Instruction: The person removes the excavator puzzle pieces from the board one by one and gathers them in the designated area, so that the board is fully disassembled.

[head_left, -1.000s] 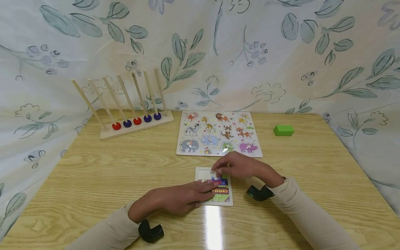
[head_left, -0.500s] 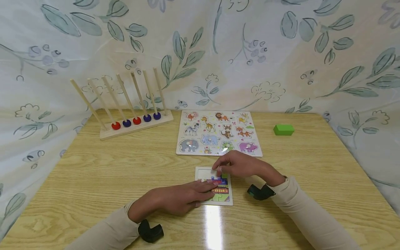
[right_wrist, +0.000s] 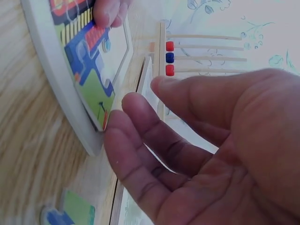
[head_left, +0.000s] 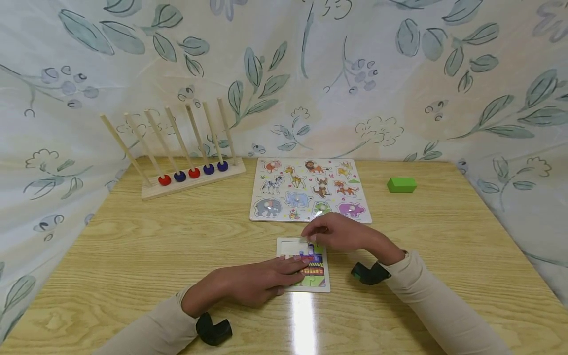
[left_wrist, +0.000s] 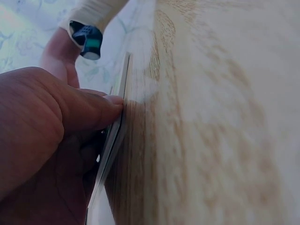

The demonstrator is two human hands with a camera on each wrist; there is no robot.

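Note:
A small jigsaw puzzle with a colourful train picture lies in a pale frame on the table. My left hand rests across its left part with fingers extended; in the left wrist view the thumb touches the frame's edge. At the puzzle's far right corner hovers my right hand. Its fingers are loosely bent and the thumb stands apart, with nothing between them. The fingertips are close to the green corner piece; contact is unclear. A loose green and blue puzzle piece shows in the right wrist view.
An animal peg puzzle board lies just behind the small puzzle. A wooden bead stand with red and blue beads stands at the back left. A green block sits at the back right, and a patterned cloth hangs behind the table.
My right fingers have drawn back slightly from the puzzle, uncovering more of its blue and green part near the far right corner. The left hand stays in place.

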